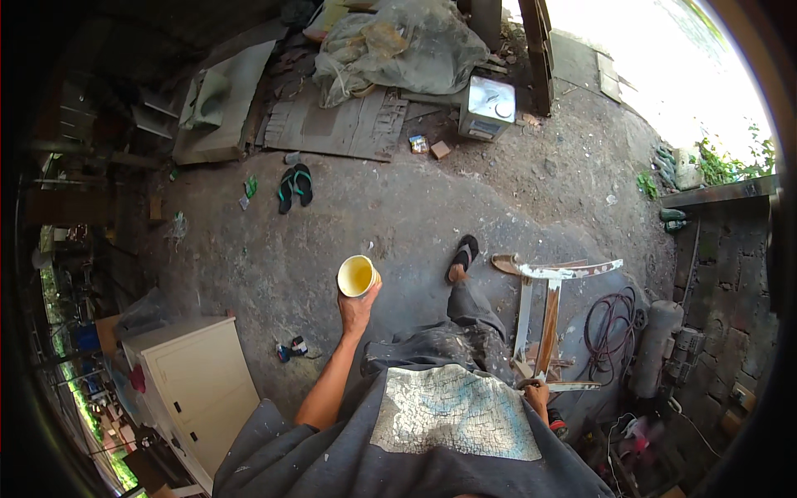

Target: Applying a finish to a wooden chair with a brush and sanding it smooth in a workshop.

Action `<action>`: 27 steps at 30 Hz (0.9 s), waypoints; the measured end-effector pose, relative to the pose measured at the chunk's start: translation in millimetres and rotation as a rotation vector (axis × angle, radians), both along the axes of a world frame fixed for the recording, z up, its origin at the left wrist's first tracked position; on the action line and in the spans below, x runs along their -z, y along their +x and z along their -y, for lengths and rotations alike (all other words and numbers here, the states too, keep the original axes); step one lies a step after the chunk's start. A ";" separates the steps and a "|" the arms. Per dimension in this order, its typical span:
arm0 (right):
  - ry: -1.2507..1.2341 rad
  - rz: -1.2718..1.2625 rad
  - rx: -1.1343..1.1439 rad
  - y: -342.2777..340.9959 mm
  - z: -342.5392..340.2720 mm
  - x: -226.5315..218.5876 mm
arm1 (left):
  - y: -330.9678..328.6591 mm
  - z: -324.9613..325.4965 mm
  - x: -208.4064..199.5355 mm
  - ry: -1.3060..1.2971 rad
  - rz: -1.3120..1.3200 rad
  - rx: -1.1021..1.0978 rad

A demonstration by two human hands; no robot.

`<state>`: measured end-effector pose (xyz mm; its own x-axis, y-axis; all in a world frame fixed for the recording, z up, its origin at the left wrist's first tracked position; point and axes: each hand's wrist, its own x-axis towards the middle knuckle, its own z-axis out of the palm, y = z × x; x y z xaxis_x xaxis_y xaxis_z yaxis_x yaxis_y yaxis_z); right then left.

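Note:
My left hand (357,309) is raised in front of me, gripping a yellow cup (357,275) whose open mouth faces the camera; its inside looks pale and I cannot tell if it holds liquid. My right hand (536,392) rests low at my right side, fingers closed on the wooden frame of a paint-spattered white stool (544,315) standing on the concrete floor. One foot in a dark sandal (462,257) is stepped forward just left of the stool's top.
A cream cabinet (195,386) stands at lower left. A pair of flip-flops (295,186) lies ahead, cardboard sheets (336,124) and a plastic-covered heap (398,46) beyond, a metal tin (487,106) beside them. Coiled red cable (610,324) and a gas cylinder (656,349) sit at right.

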<state>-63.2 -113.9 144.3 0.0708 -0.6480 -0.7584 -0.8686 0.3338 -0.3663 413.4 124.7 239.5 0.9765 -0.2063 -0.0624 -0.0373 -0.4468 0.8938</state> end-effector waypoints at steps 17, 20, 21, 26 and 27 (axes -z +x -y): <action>-0.167 0.319 0.080 342.3 232.4 -91.1 | 258.0 157.2 -30.8 -0.067 -0.051 0.056; -0.170 0.213 0.090 331.7 204.9 -64.3 | 302.6 171.0 -14.0 -0.064 -0.068 0.095; -0.117 0.101 0.166 325.1 189.9 -56.0 | 317.6 176.3 -11.3 -0.063 -0.082 0.097; 0.080 -0.067 0.255 329.0 128.3 -54.9 | 393.2 196.8 -14.1 -0.001 -0.089 0.207; 0.107 -0.069 0.220 334.4 121.9 -58.0 | 406.0 199.8 -16.3 0.014 -0.083 0.228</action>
<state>271.1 -235.8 202.3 -0.1177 -0.5577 -0.8217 -0.7924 0.5514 -0.2608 819.4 -75.1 255.9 0.8959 -0.4198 -0.1453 -0.0653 -0.4480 0.8916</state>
